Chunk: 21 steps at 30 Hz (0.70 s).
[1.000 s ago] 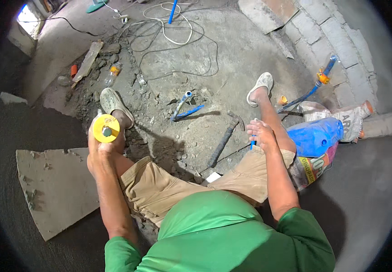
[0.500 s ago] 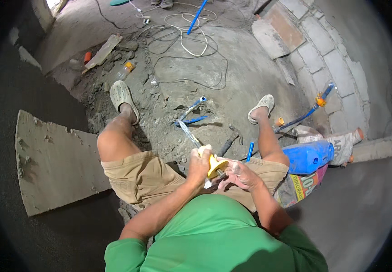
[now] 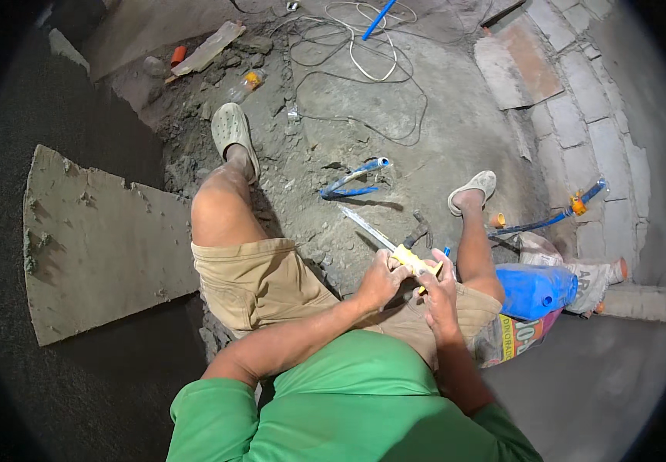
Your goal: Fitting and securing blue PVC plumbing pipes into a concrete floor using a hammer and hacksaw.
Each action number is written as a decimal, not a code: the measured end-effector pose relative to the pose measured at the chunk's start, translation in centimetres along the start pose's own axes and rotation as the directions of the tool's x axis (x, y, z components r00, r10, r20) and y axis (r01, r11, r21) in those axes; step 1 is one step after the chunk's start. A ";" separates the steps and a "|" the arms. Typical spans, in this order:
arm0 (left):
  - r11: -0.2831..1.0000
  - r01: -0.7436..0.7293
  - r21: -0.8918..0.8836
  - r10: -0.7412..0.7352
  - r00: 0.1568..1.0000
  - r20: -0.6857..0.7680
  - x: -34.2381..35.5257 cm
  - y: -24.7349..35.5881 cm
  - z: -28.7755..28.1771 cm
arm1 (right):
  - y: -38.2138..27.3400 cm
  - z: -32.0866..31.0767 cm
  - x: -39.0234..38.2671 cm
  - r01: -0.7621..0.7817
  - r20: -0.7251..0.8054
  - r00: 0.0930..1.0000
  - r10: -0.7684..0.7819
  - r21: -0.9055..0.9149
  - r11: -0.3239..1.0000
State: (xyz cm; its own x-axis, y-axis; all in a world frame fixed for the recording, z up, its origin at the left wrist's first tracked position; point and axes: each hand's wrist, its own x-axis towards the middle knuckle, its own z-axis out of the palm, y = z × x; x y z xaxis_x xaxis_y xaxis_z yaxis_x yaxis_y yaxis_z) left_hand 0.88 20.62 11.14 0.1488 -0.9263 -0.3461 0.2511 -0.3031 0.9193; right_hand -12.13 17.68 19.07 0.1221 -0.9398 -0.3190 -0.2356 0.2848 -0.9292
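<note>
In my lap I hold a cold chisel with a yellow grip and guard; its grey, dusty shank points away and to the left. My left hand is closed round the yellow grip. My right hand pinches the guard end with thumb and fingers, and hides part of it. Beyond the chisel's tip, a bent blue pipe sticks out of broken ground. A hammer lies just past my hands, partly hidden.
At the left leans a mortar-spattered board. A blue plastic container and sacks lie by my right leg. Another blue pipe runs up a block wall. Loose cables cross the floor ahead, with rubble to the left.
The chisel has turned, its guard rising from a lower, tilted position. My right hand has closed from loosely spread fingers onto the guard end. The whole view has shifted.
</note>
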 end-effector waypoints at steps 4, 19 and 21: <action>0.959 -0.122 0.255 -0.020 0.870 0.493 2.2 7.1 -5.0 | -0.7 -1.9 4.1 -0.020 -0.093 0.996 0.008 -0.130 0.991; 0.918 -0.300 -0.258 0.155 0.873 -0.462 16.9 23.3 -24.5 | 2.2 1.6 25.6 0.500 0.281 0.795 -0.538 -0.806 0.317; 0.880 -0.399 -0.256 0.276 0.870 -0.409 18.2 24.1 -23.6 | 5.4 1.8 28.6 0.447 0.272 0.828 -0.490 -0.849 0.283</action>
State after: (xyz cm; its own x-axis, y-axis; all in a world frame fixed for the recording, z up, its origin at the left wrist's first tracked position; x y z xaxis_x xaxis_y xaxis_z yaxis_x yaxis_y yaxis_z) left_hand 32.17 1.75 22.64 0.5898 -0.7979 -0.1243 0.4065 0.1604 0.8995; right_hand -8.16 -7.30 4.61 0.4792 -0.8663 0.1407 -0.8304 -0.4995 -0.2468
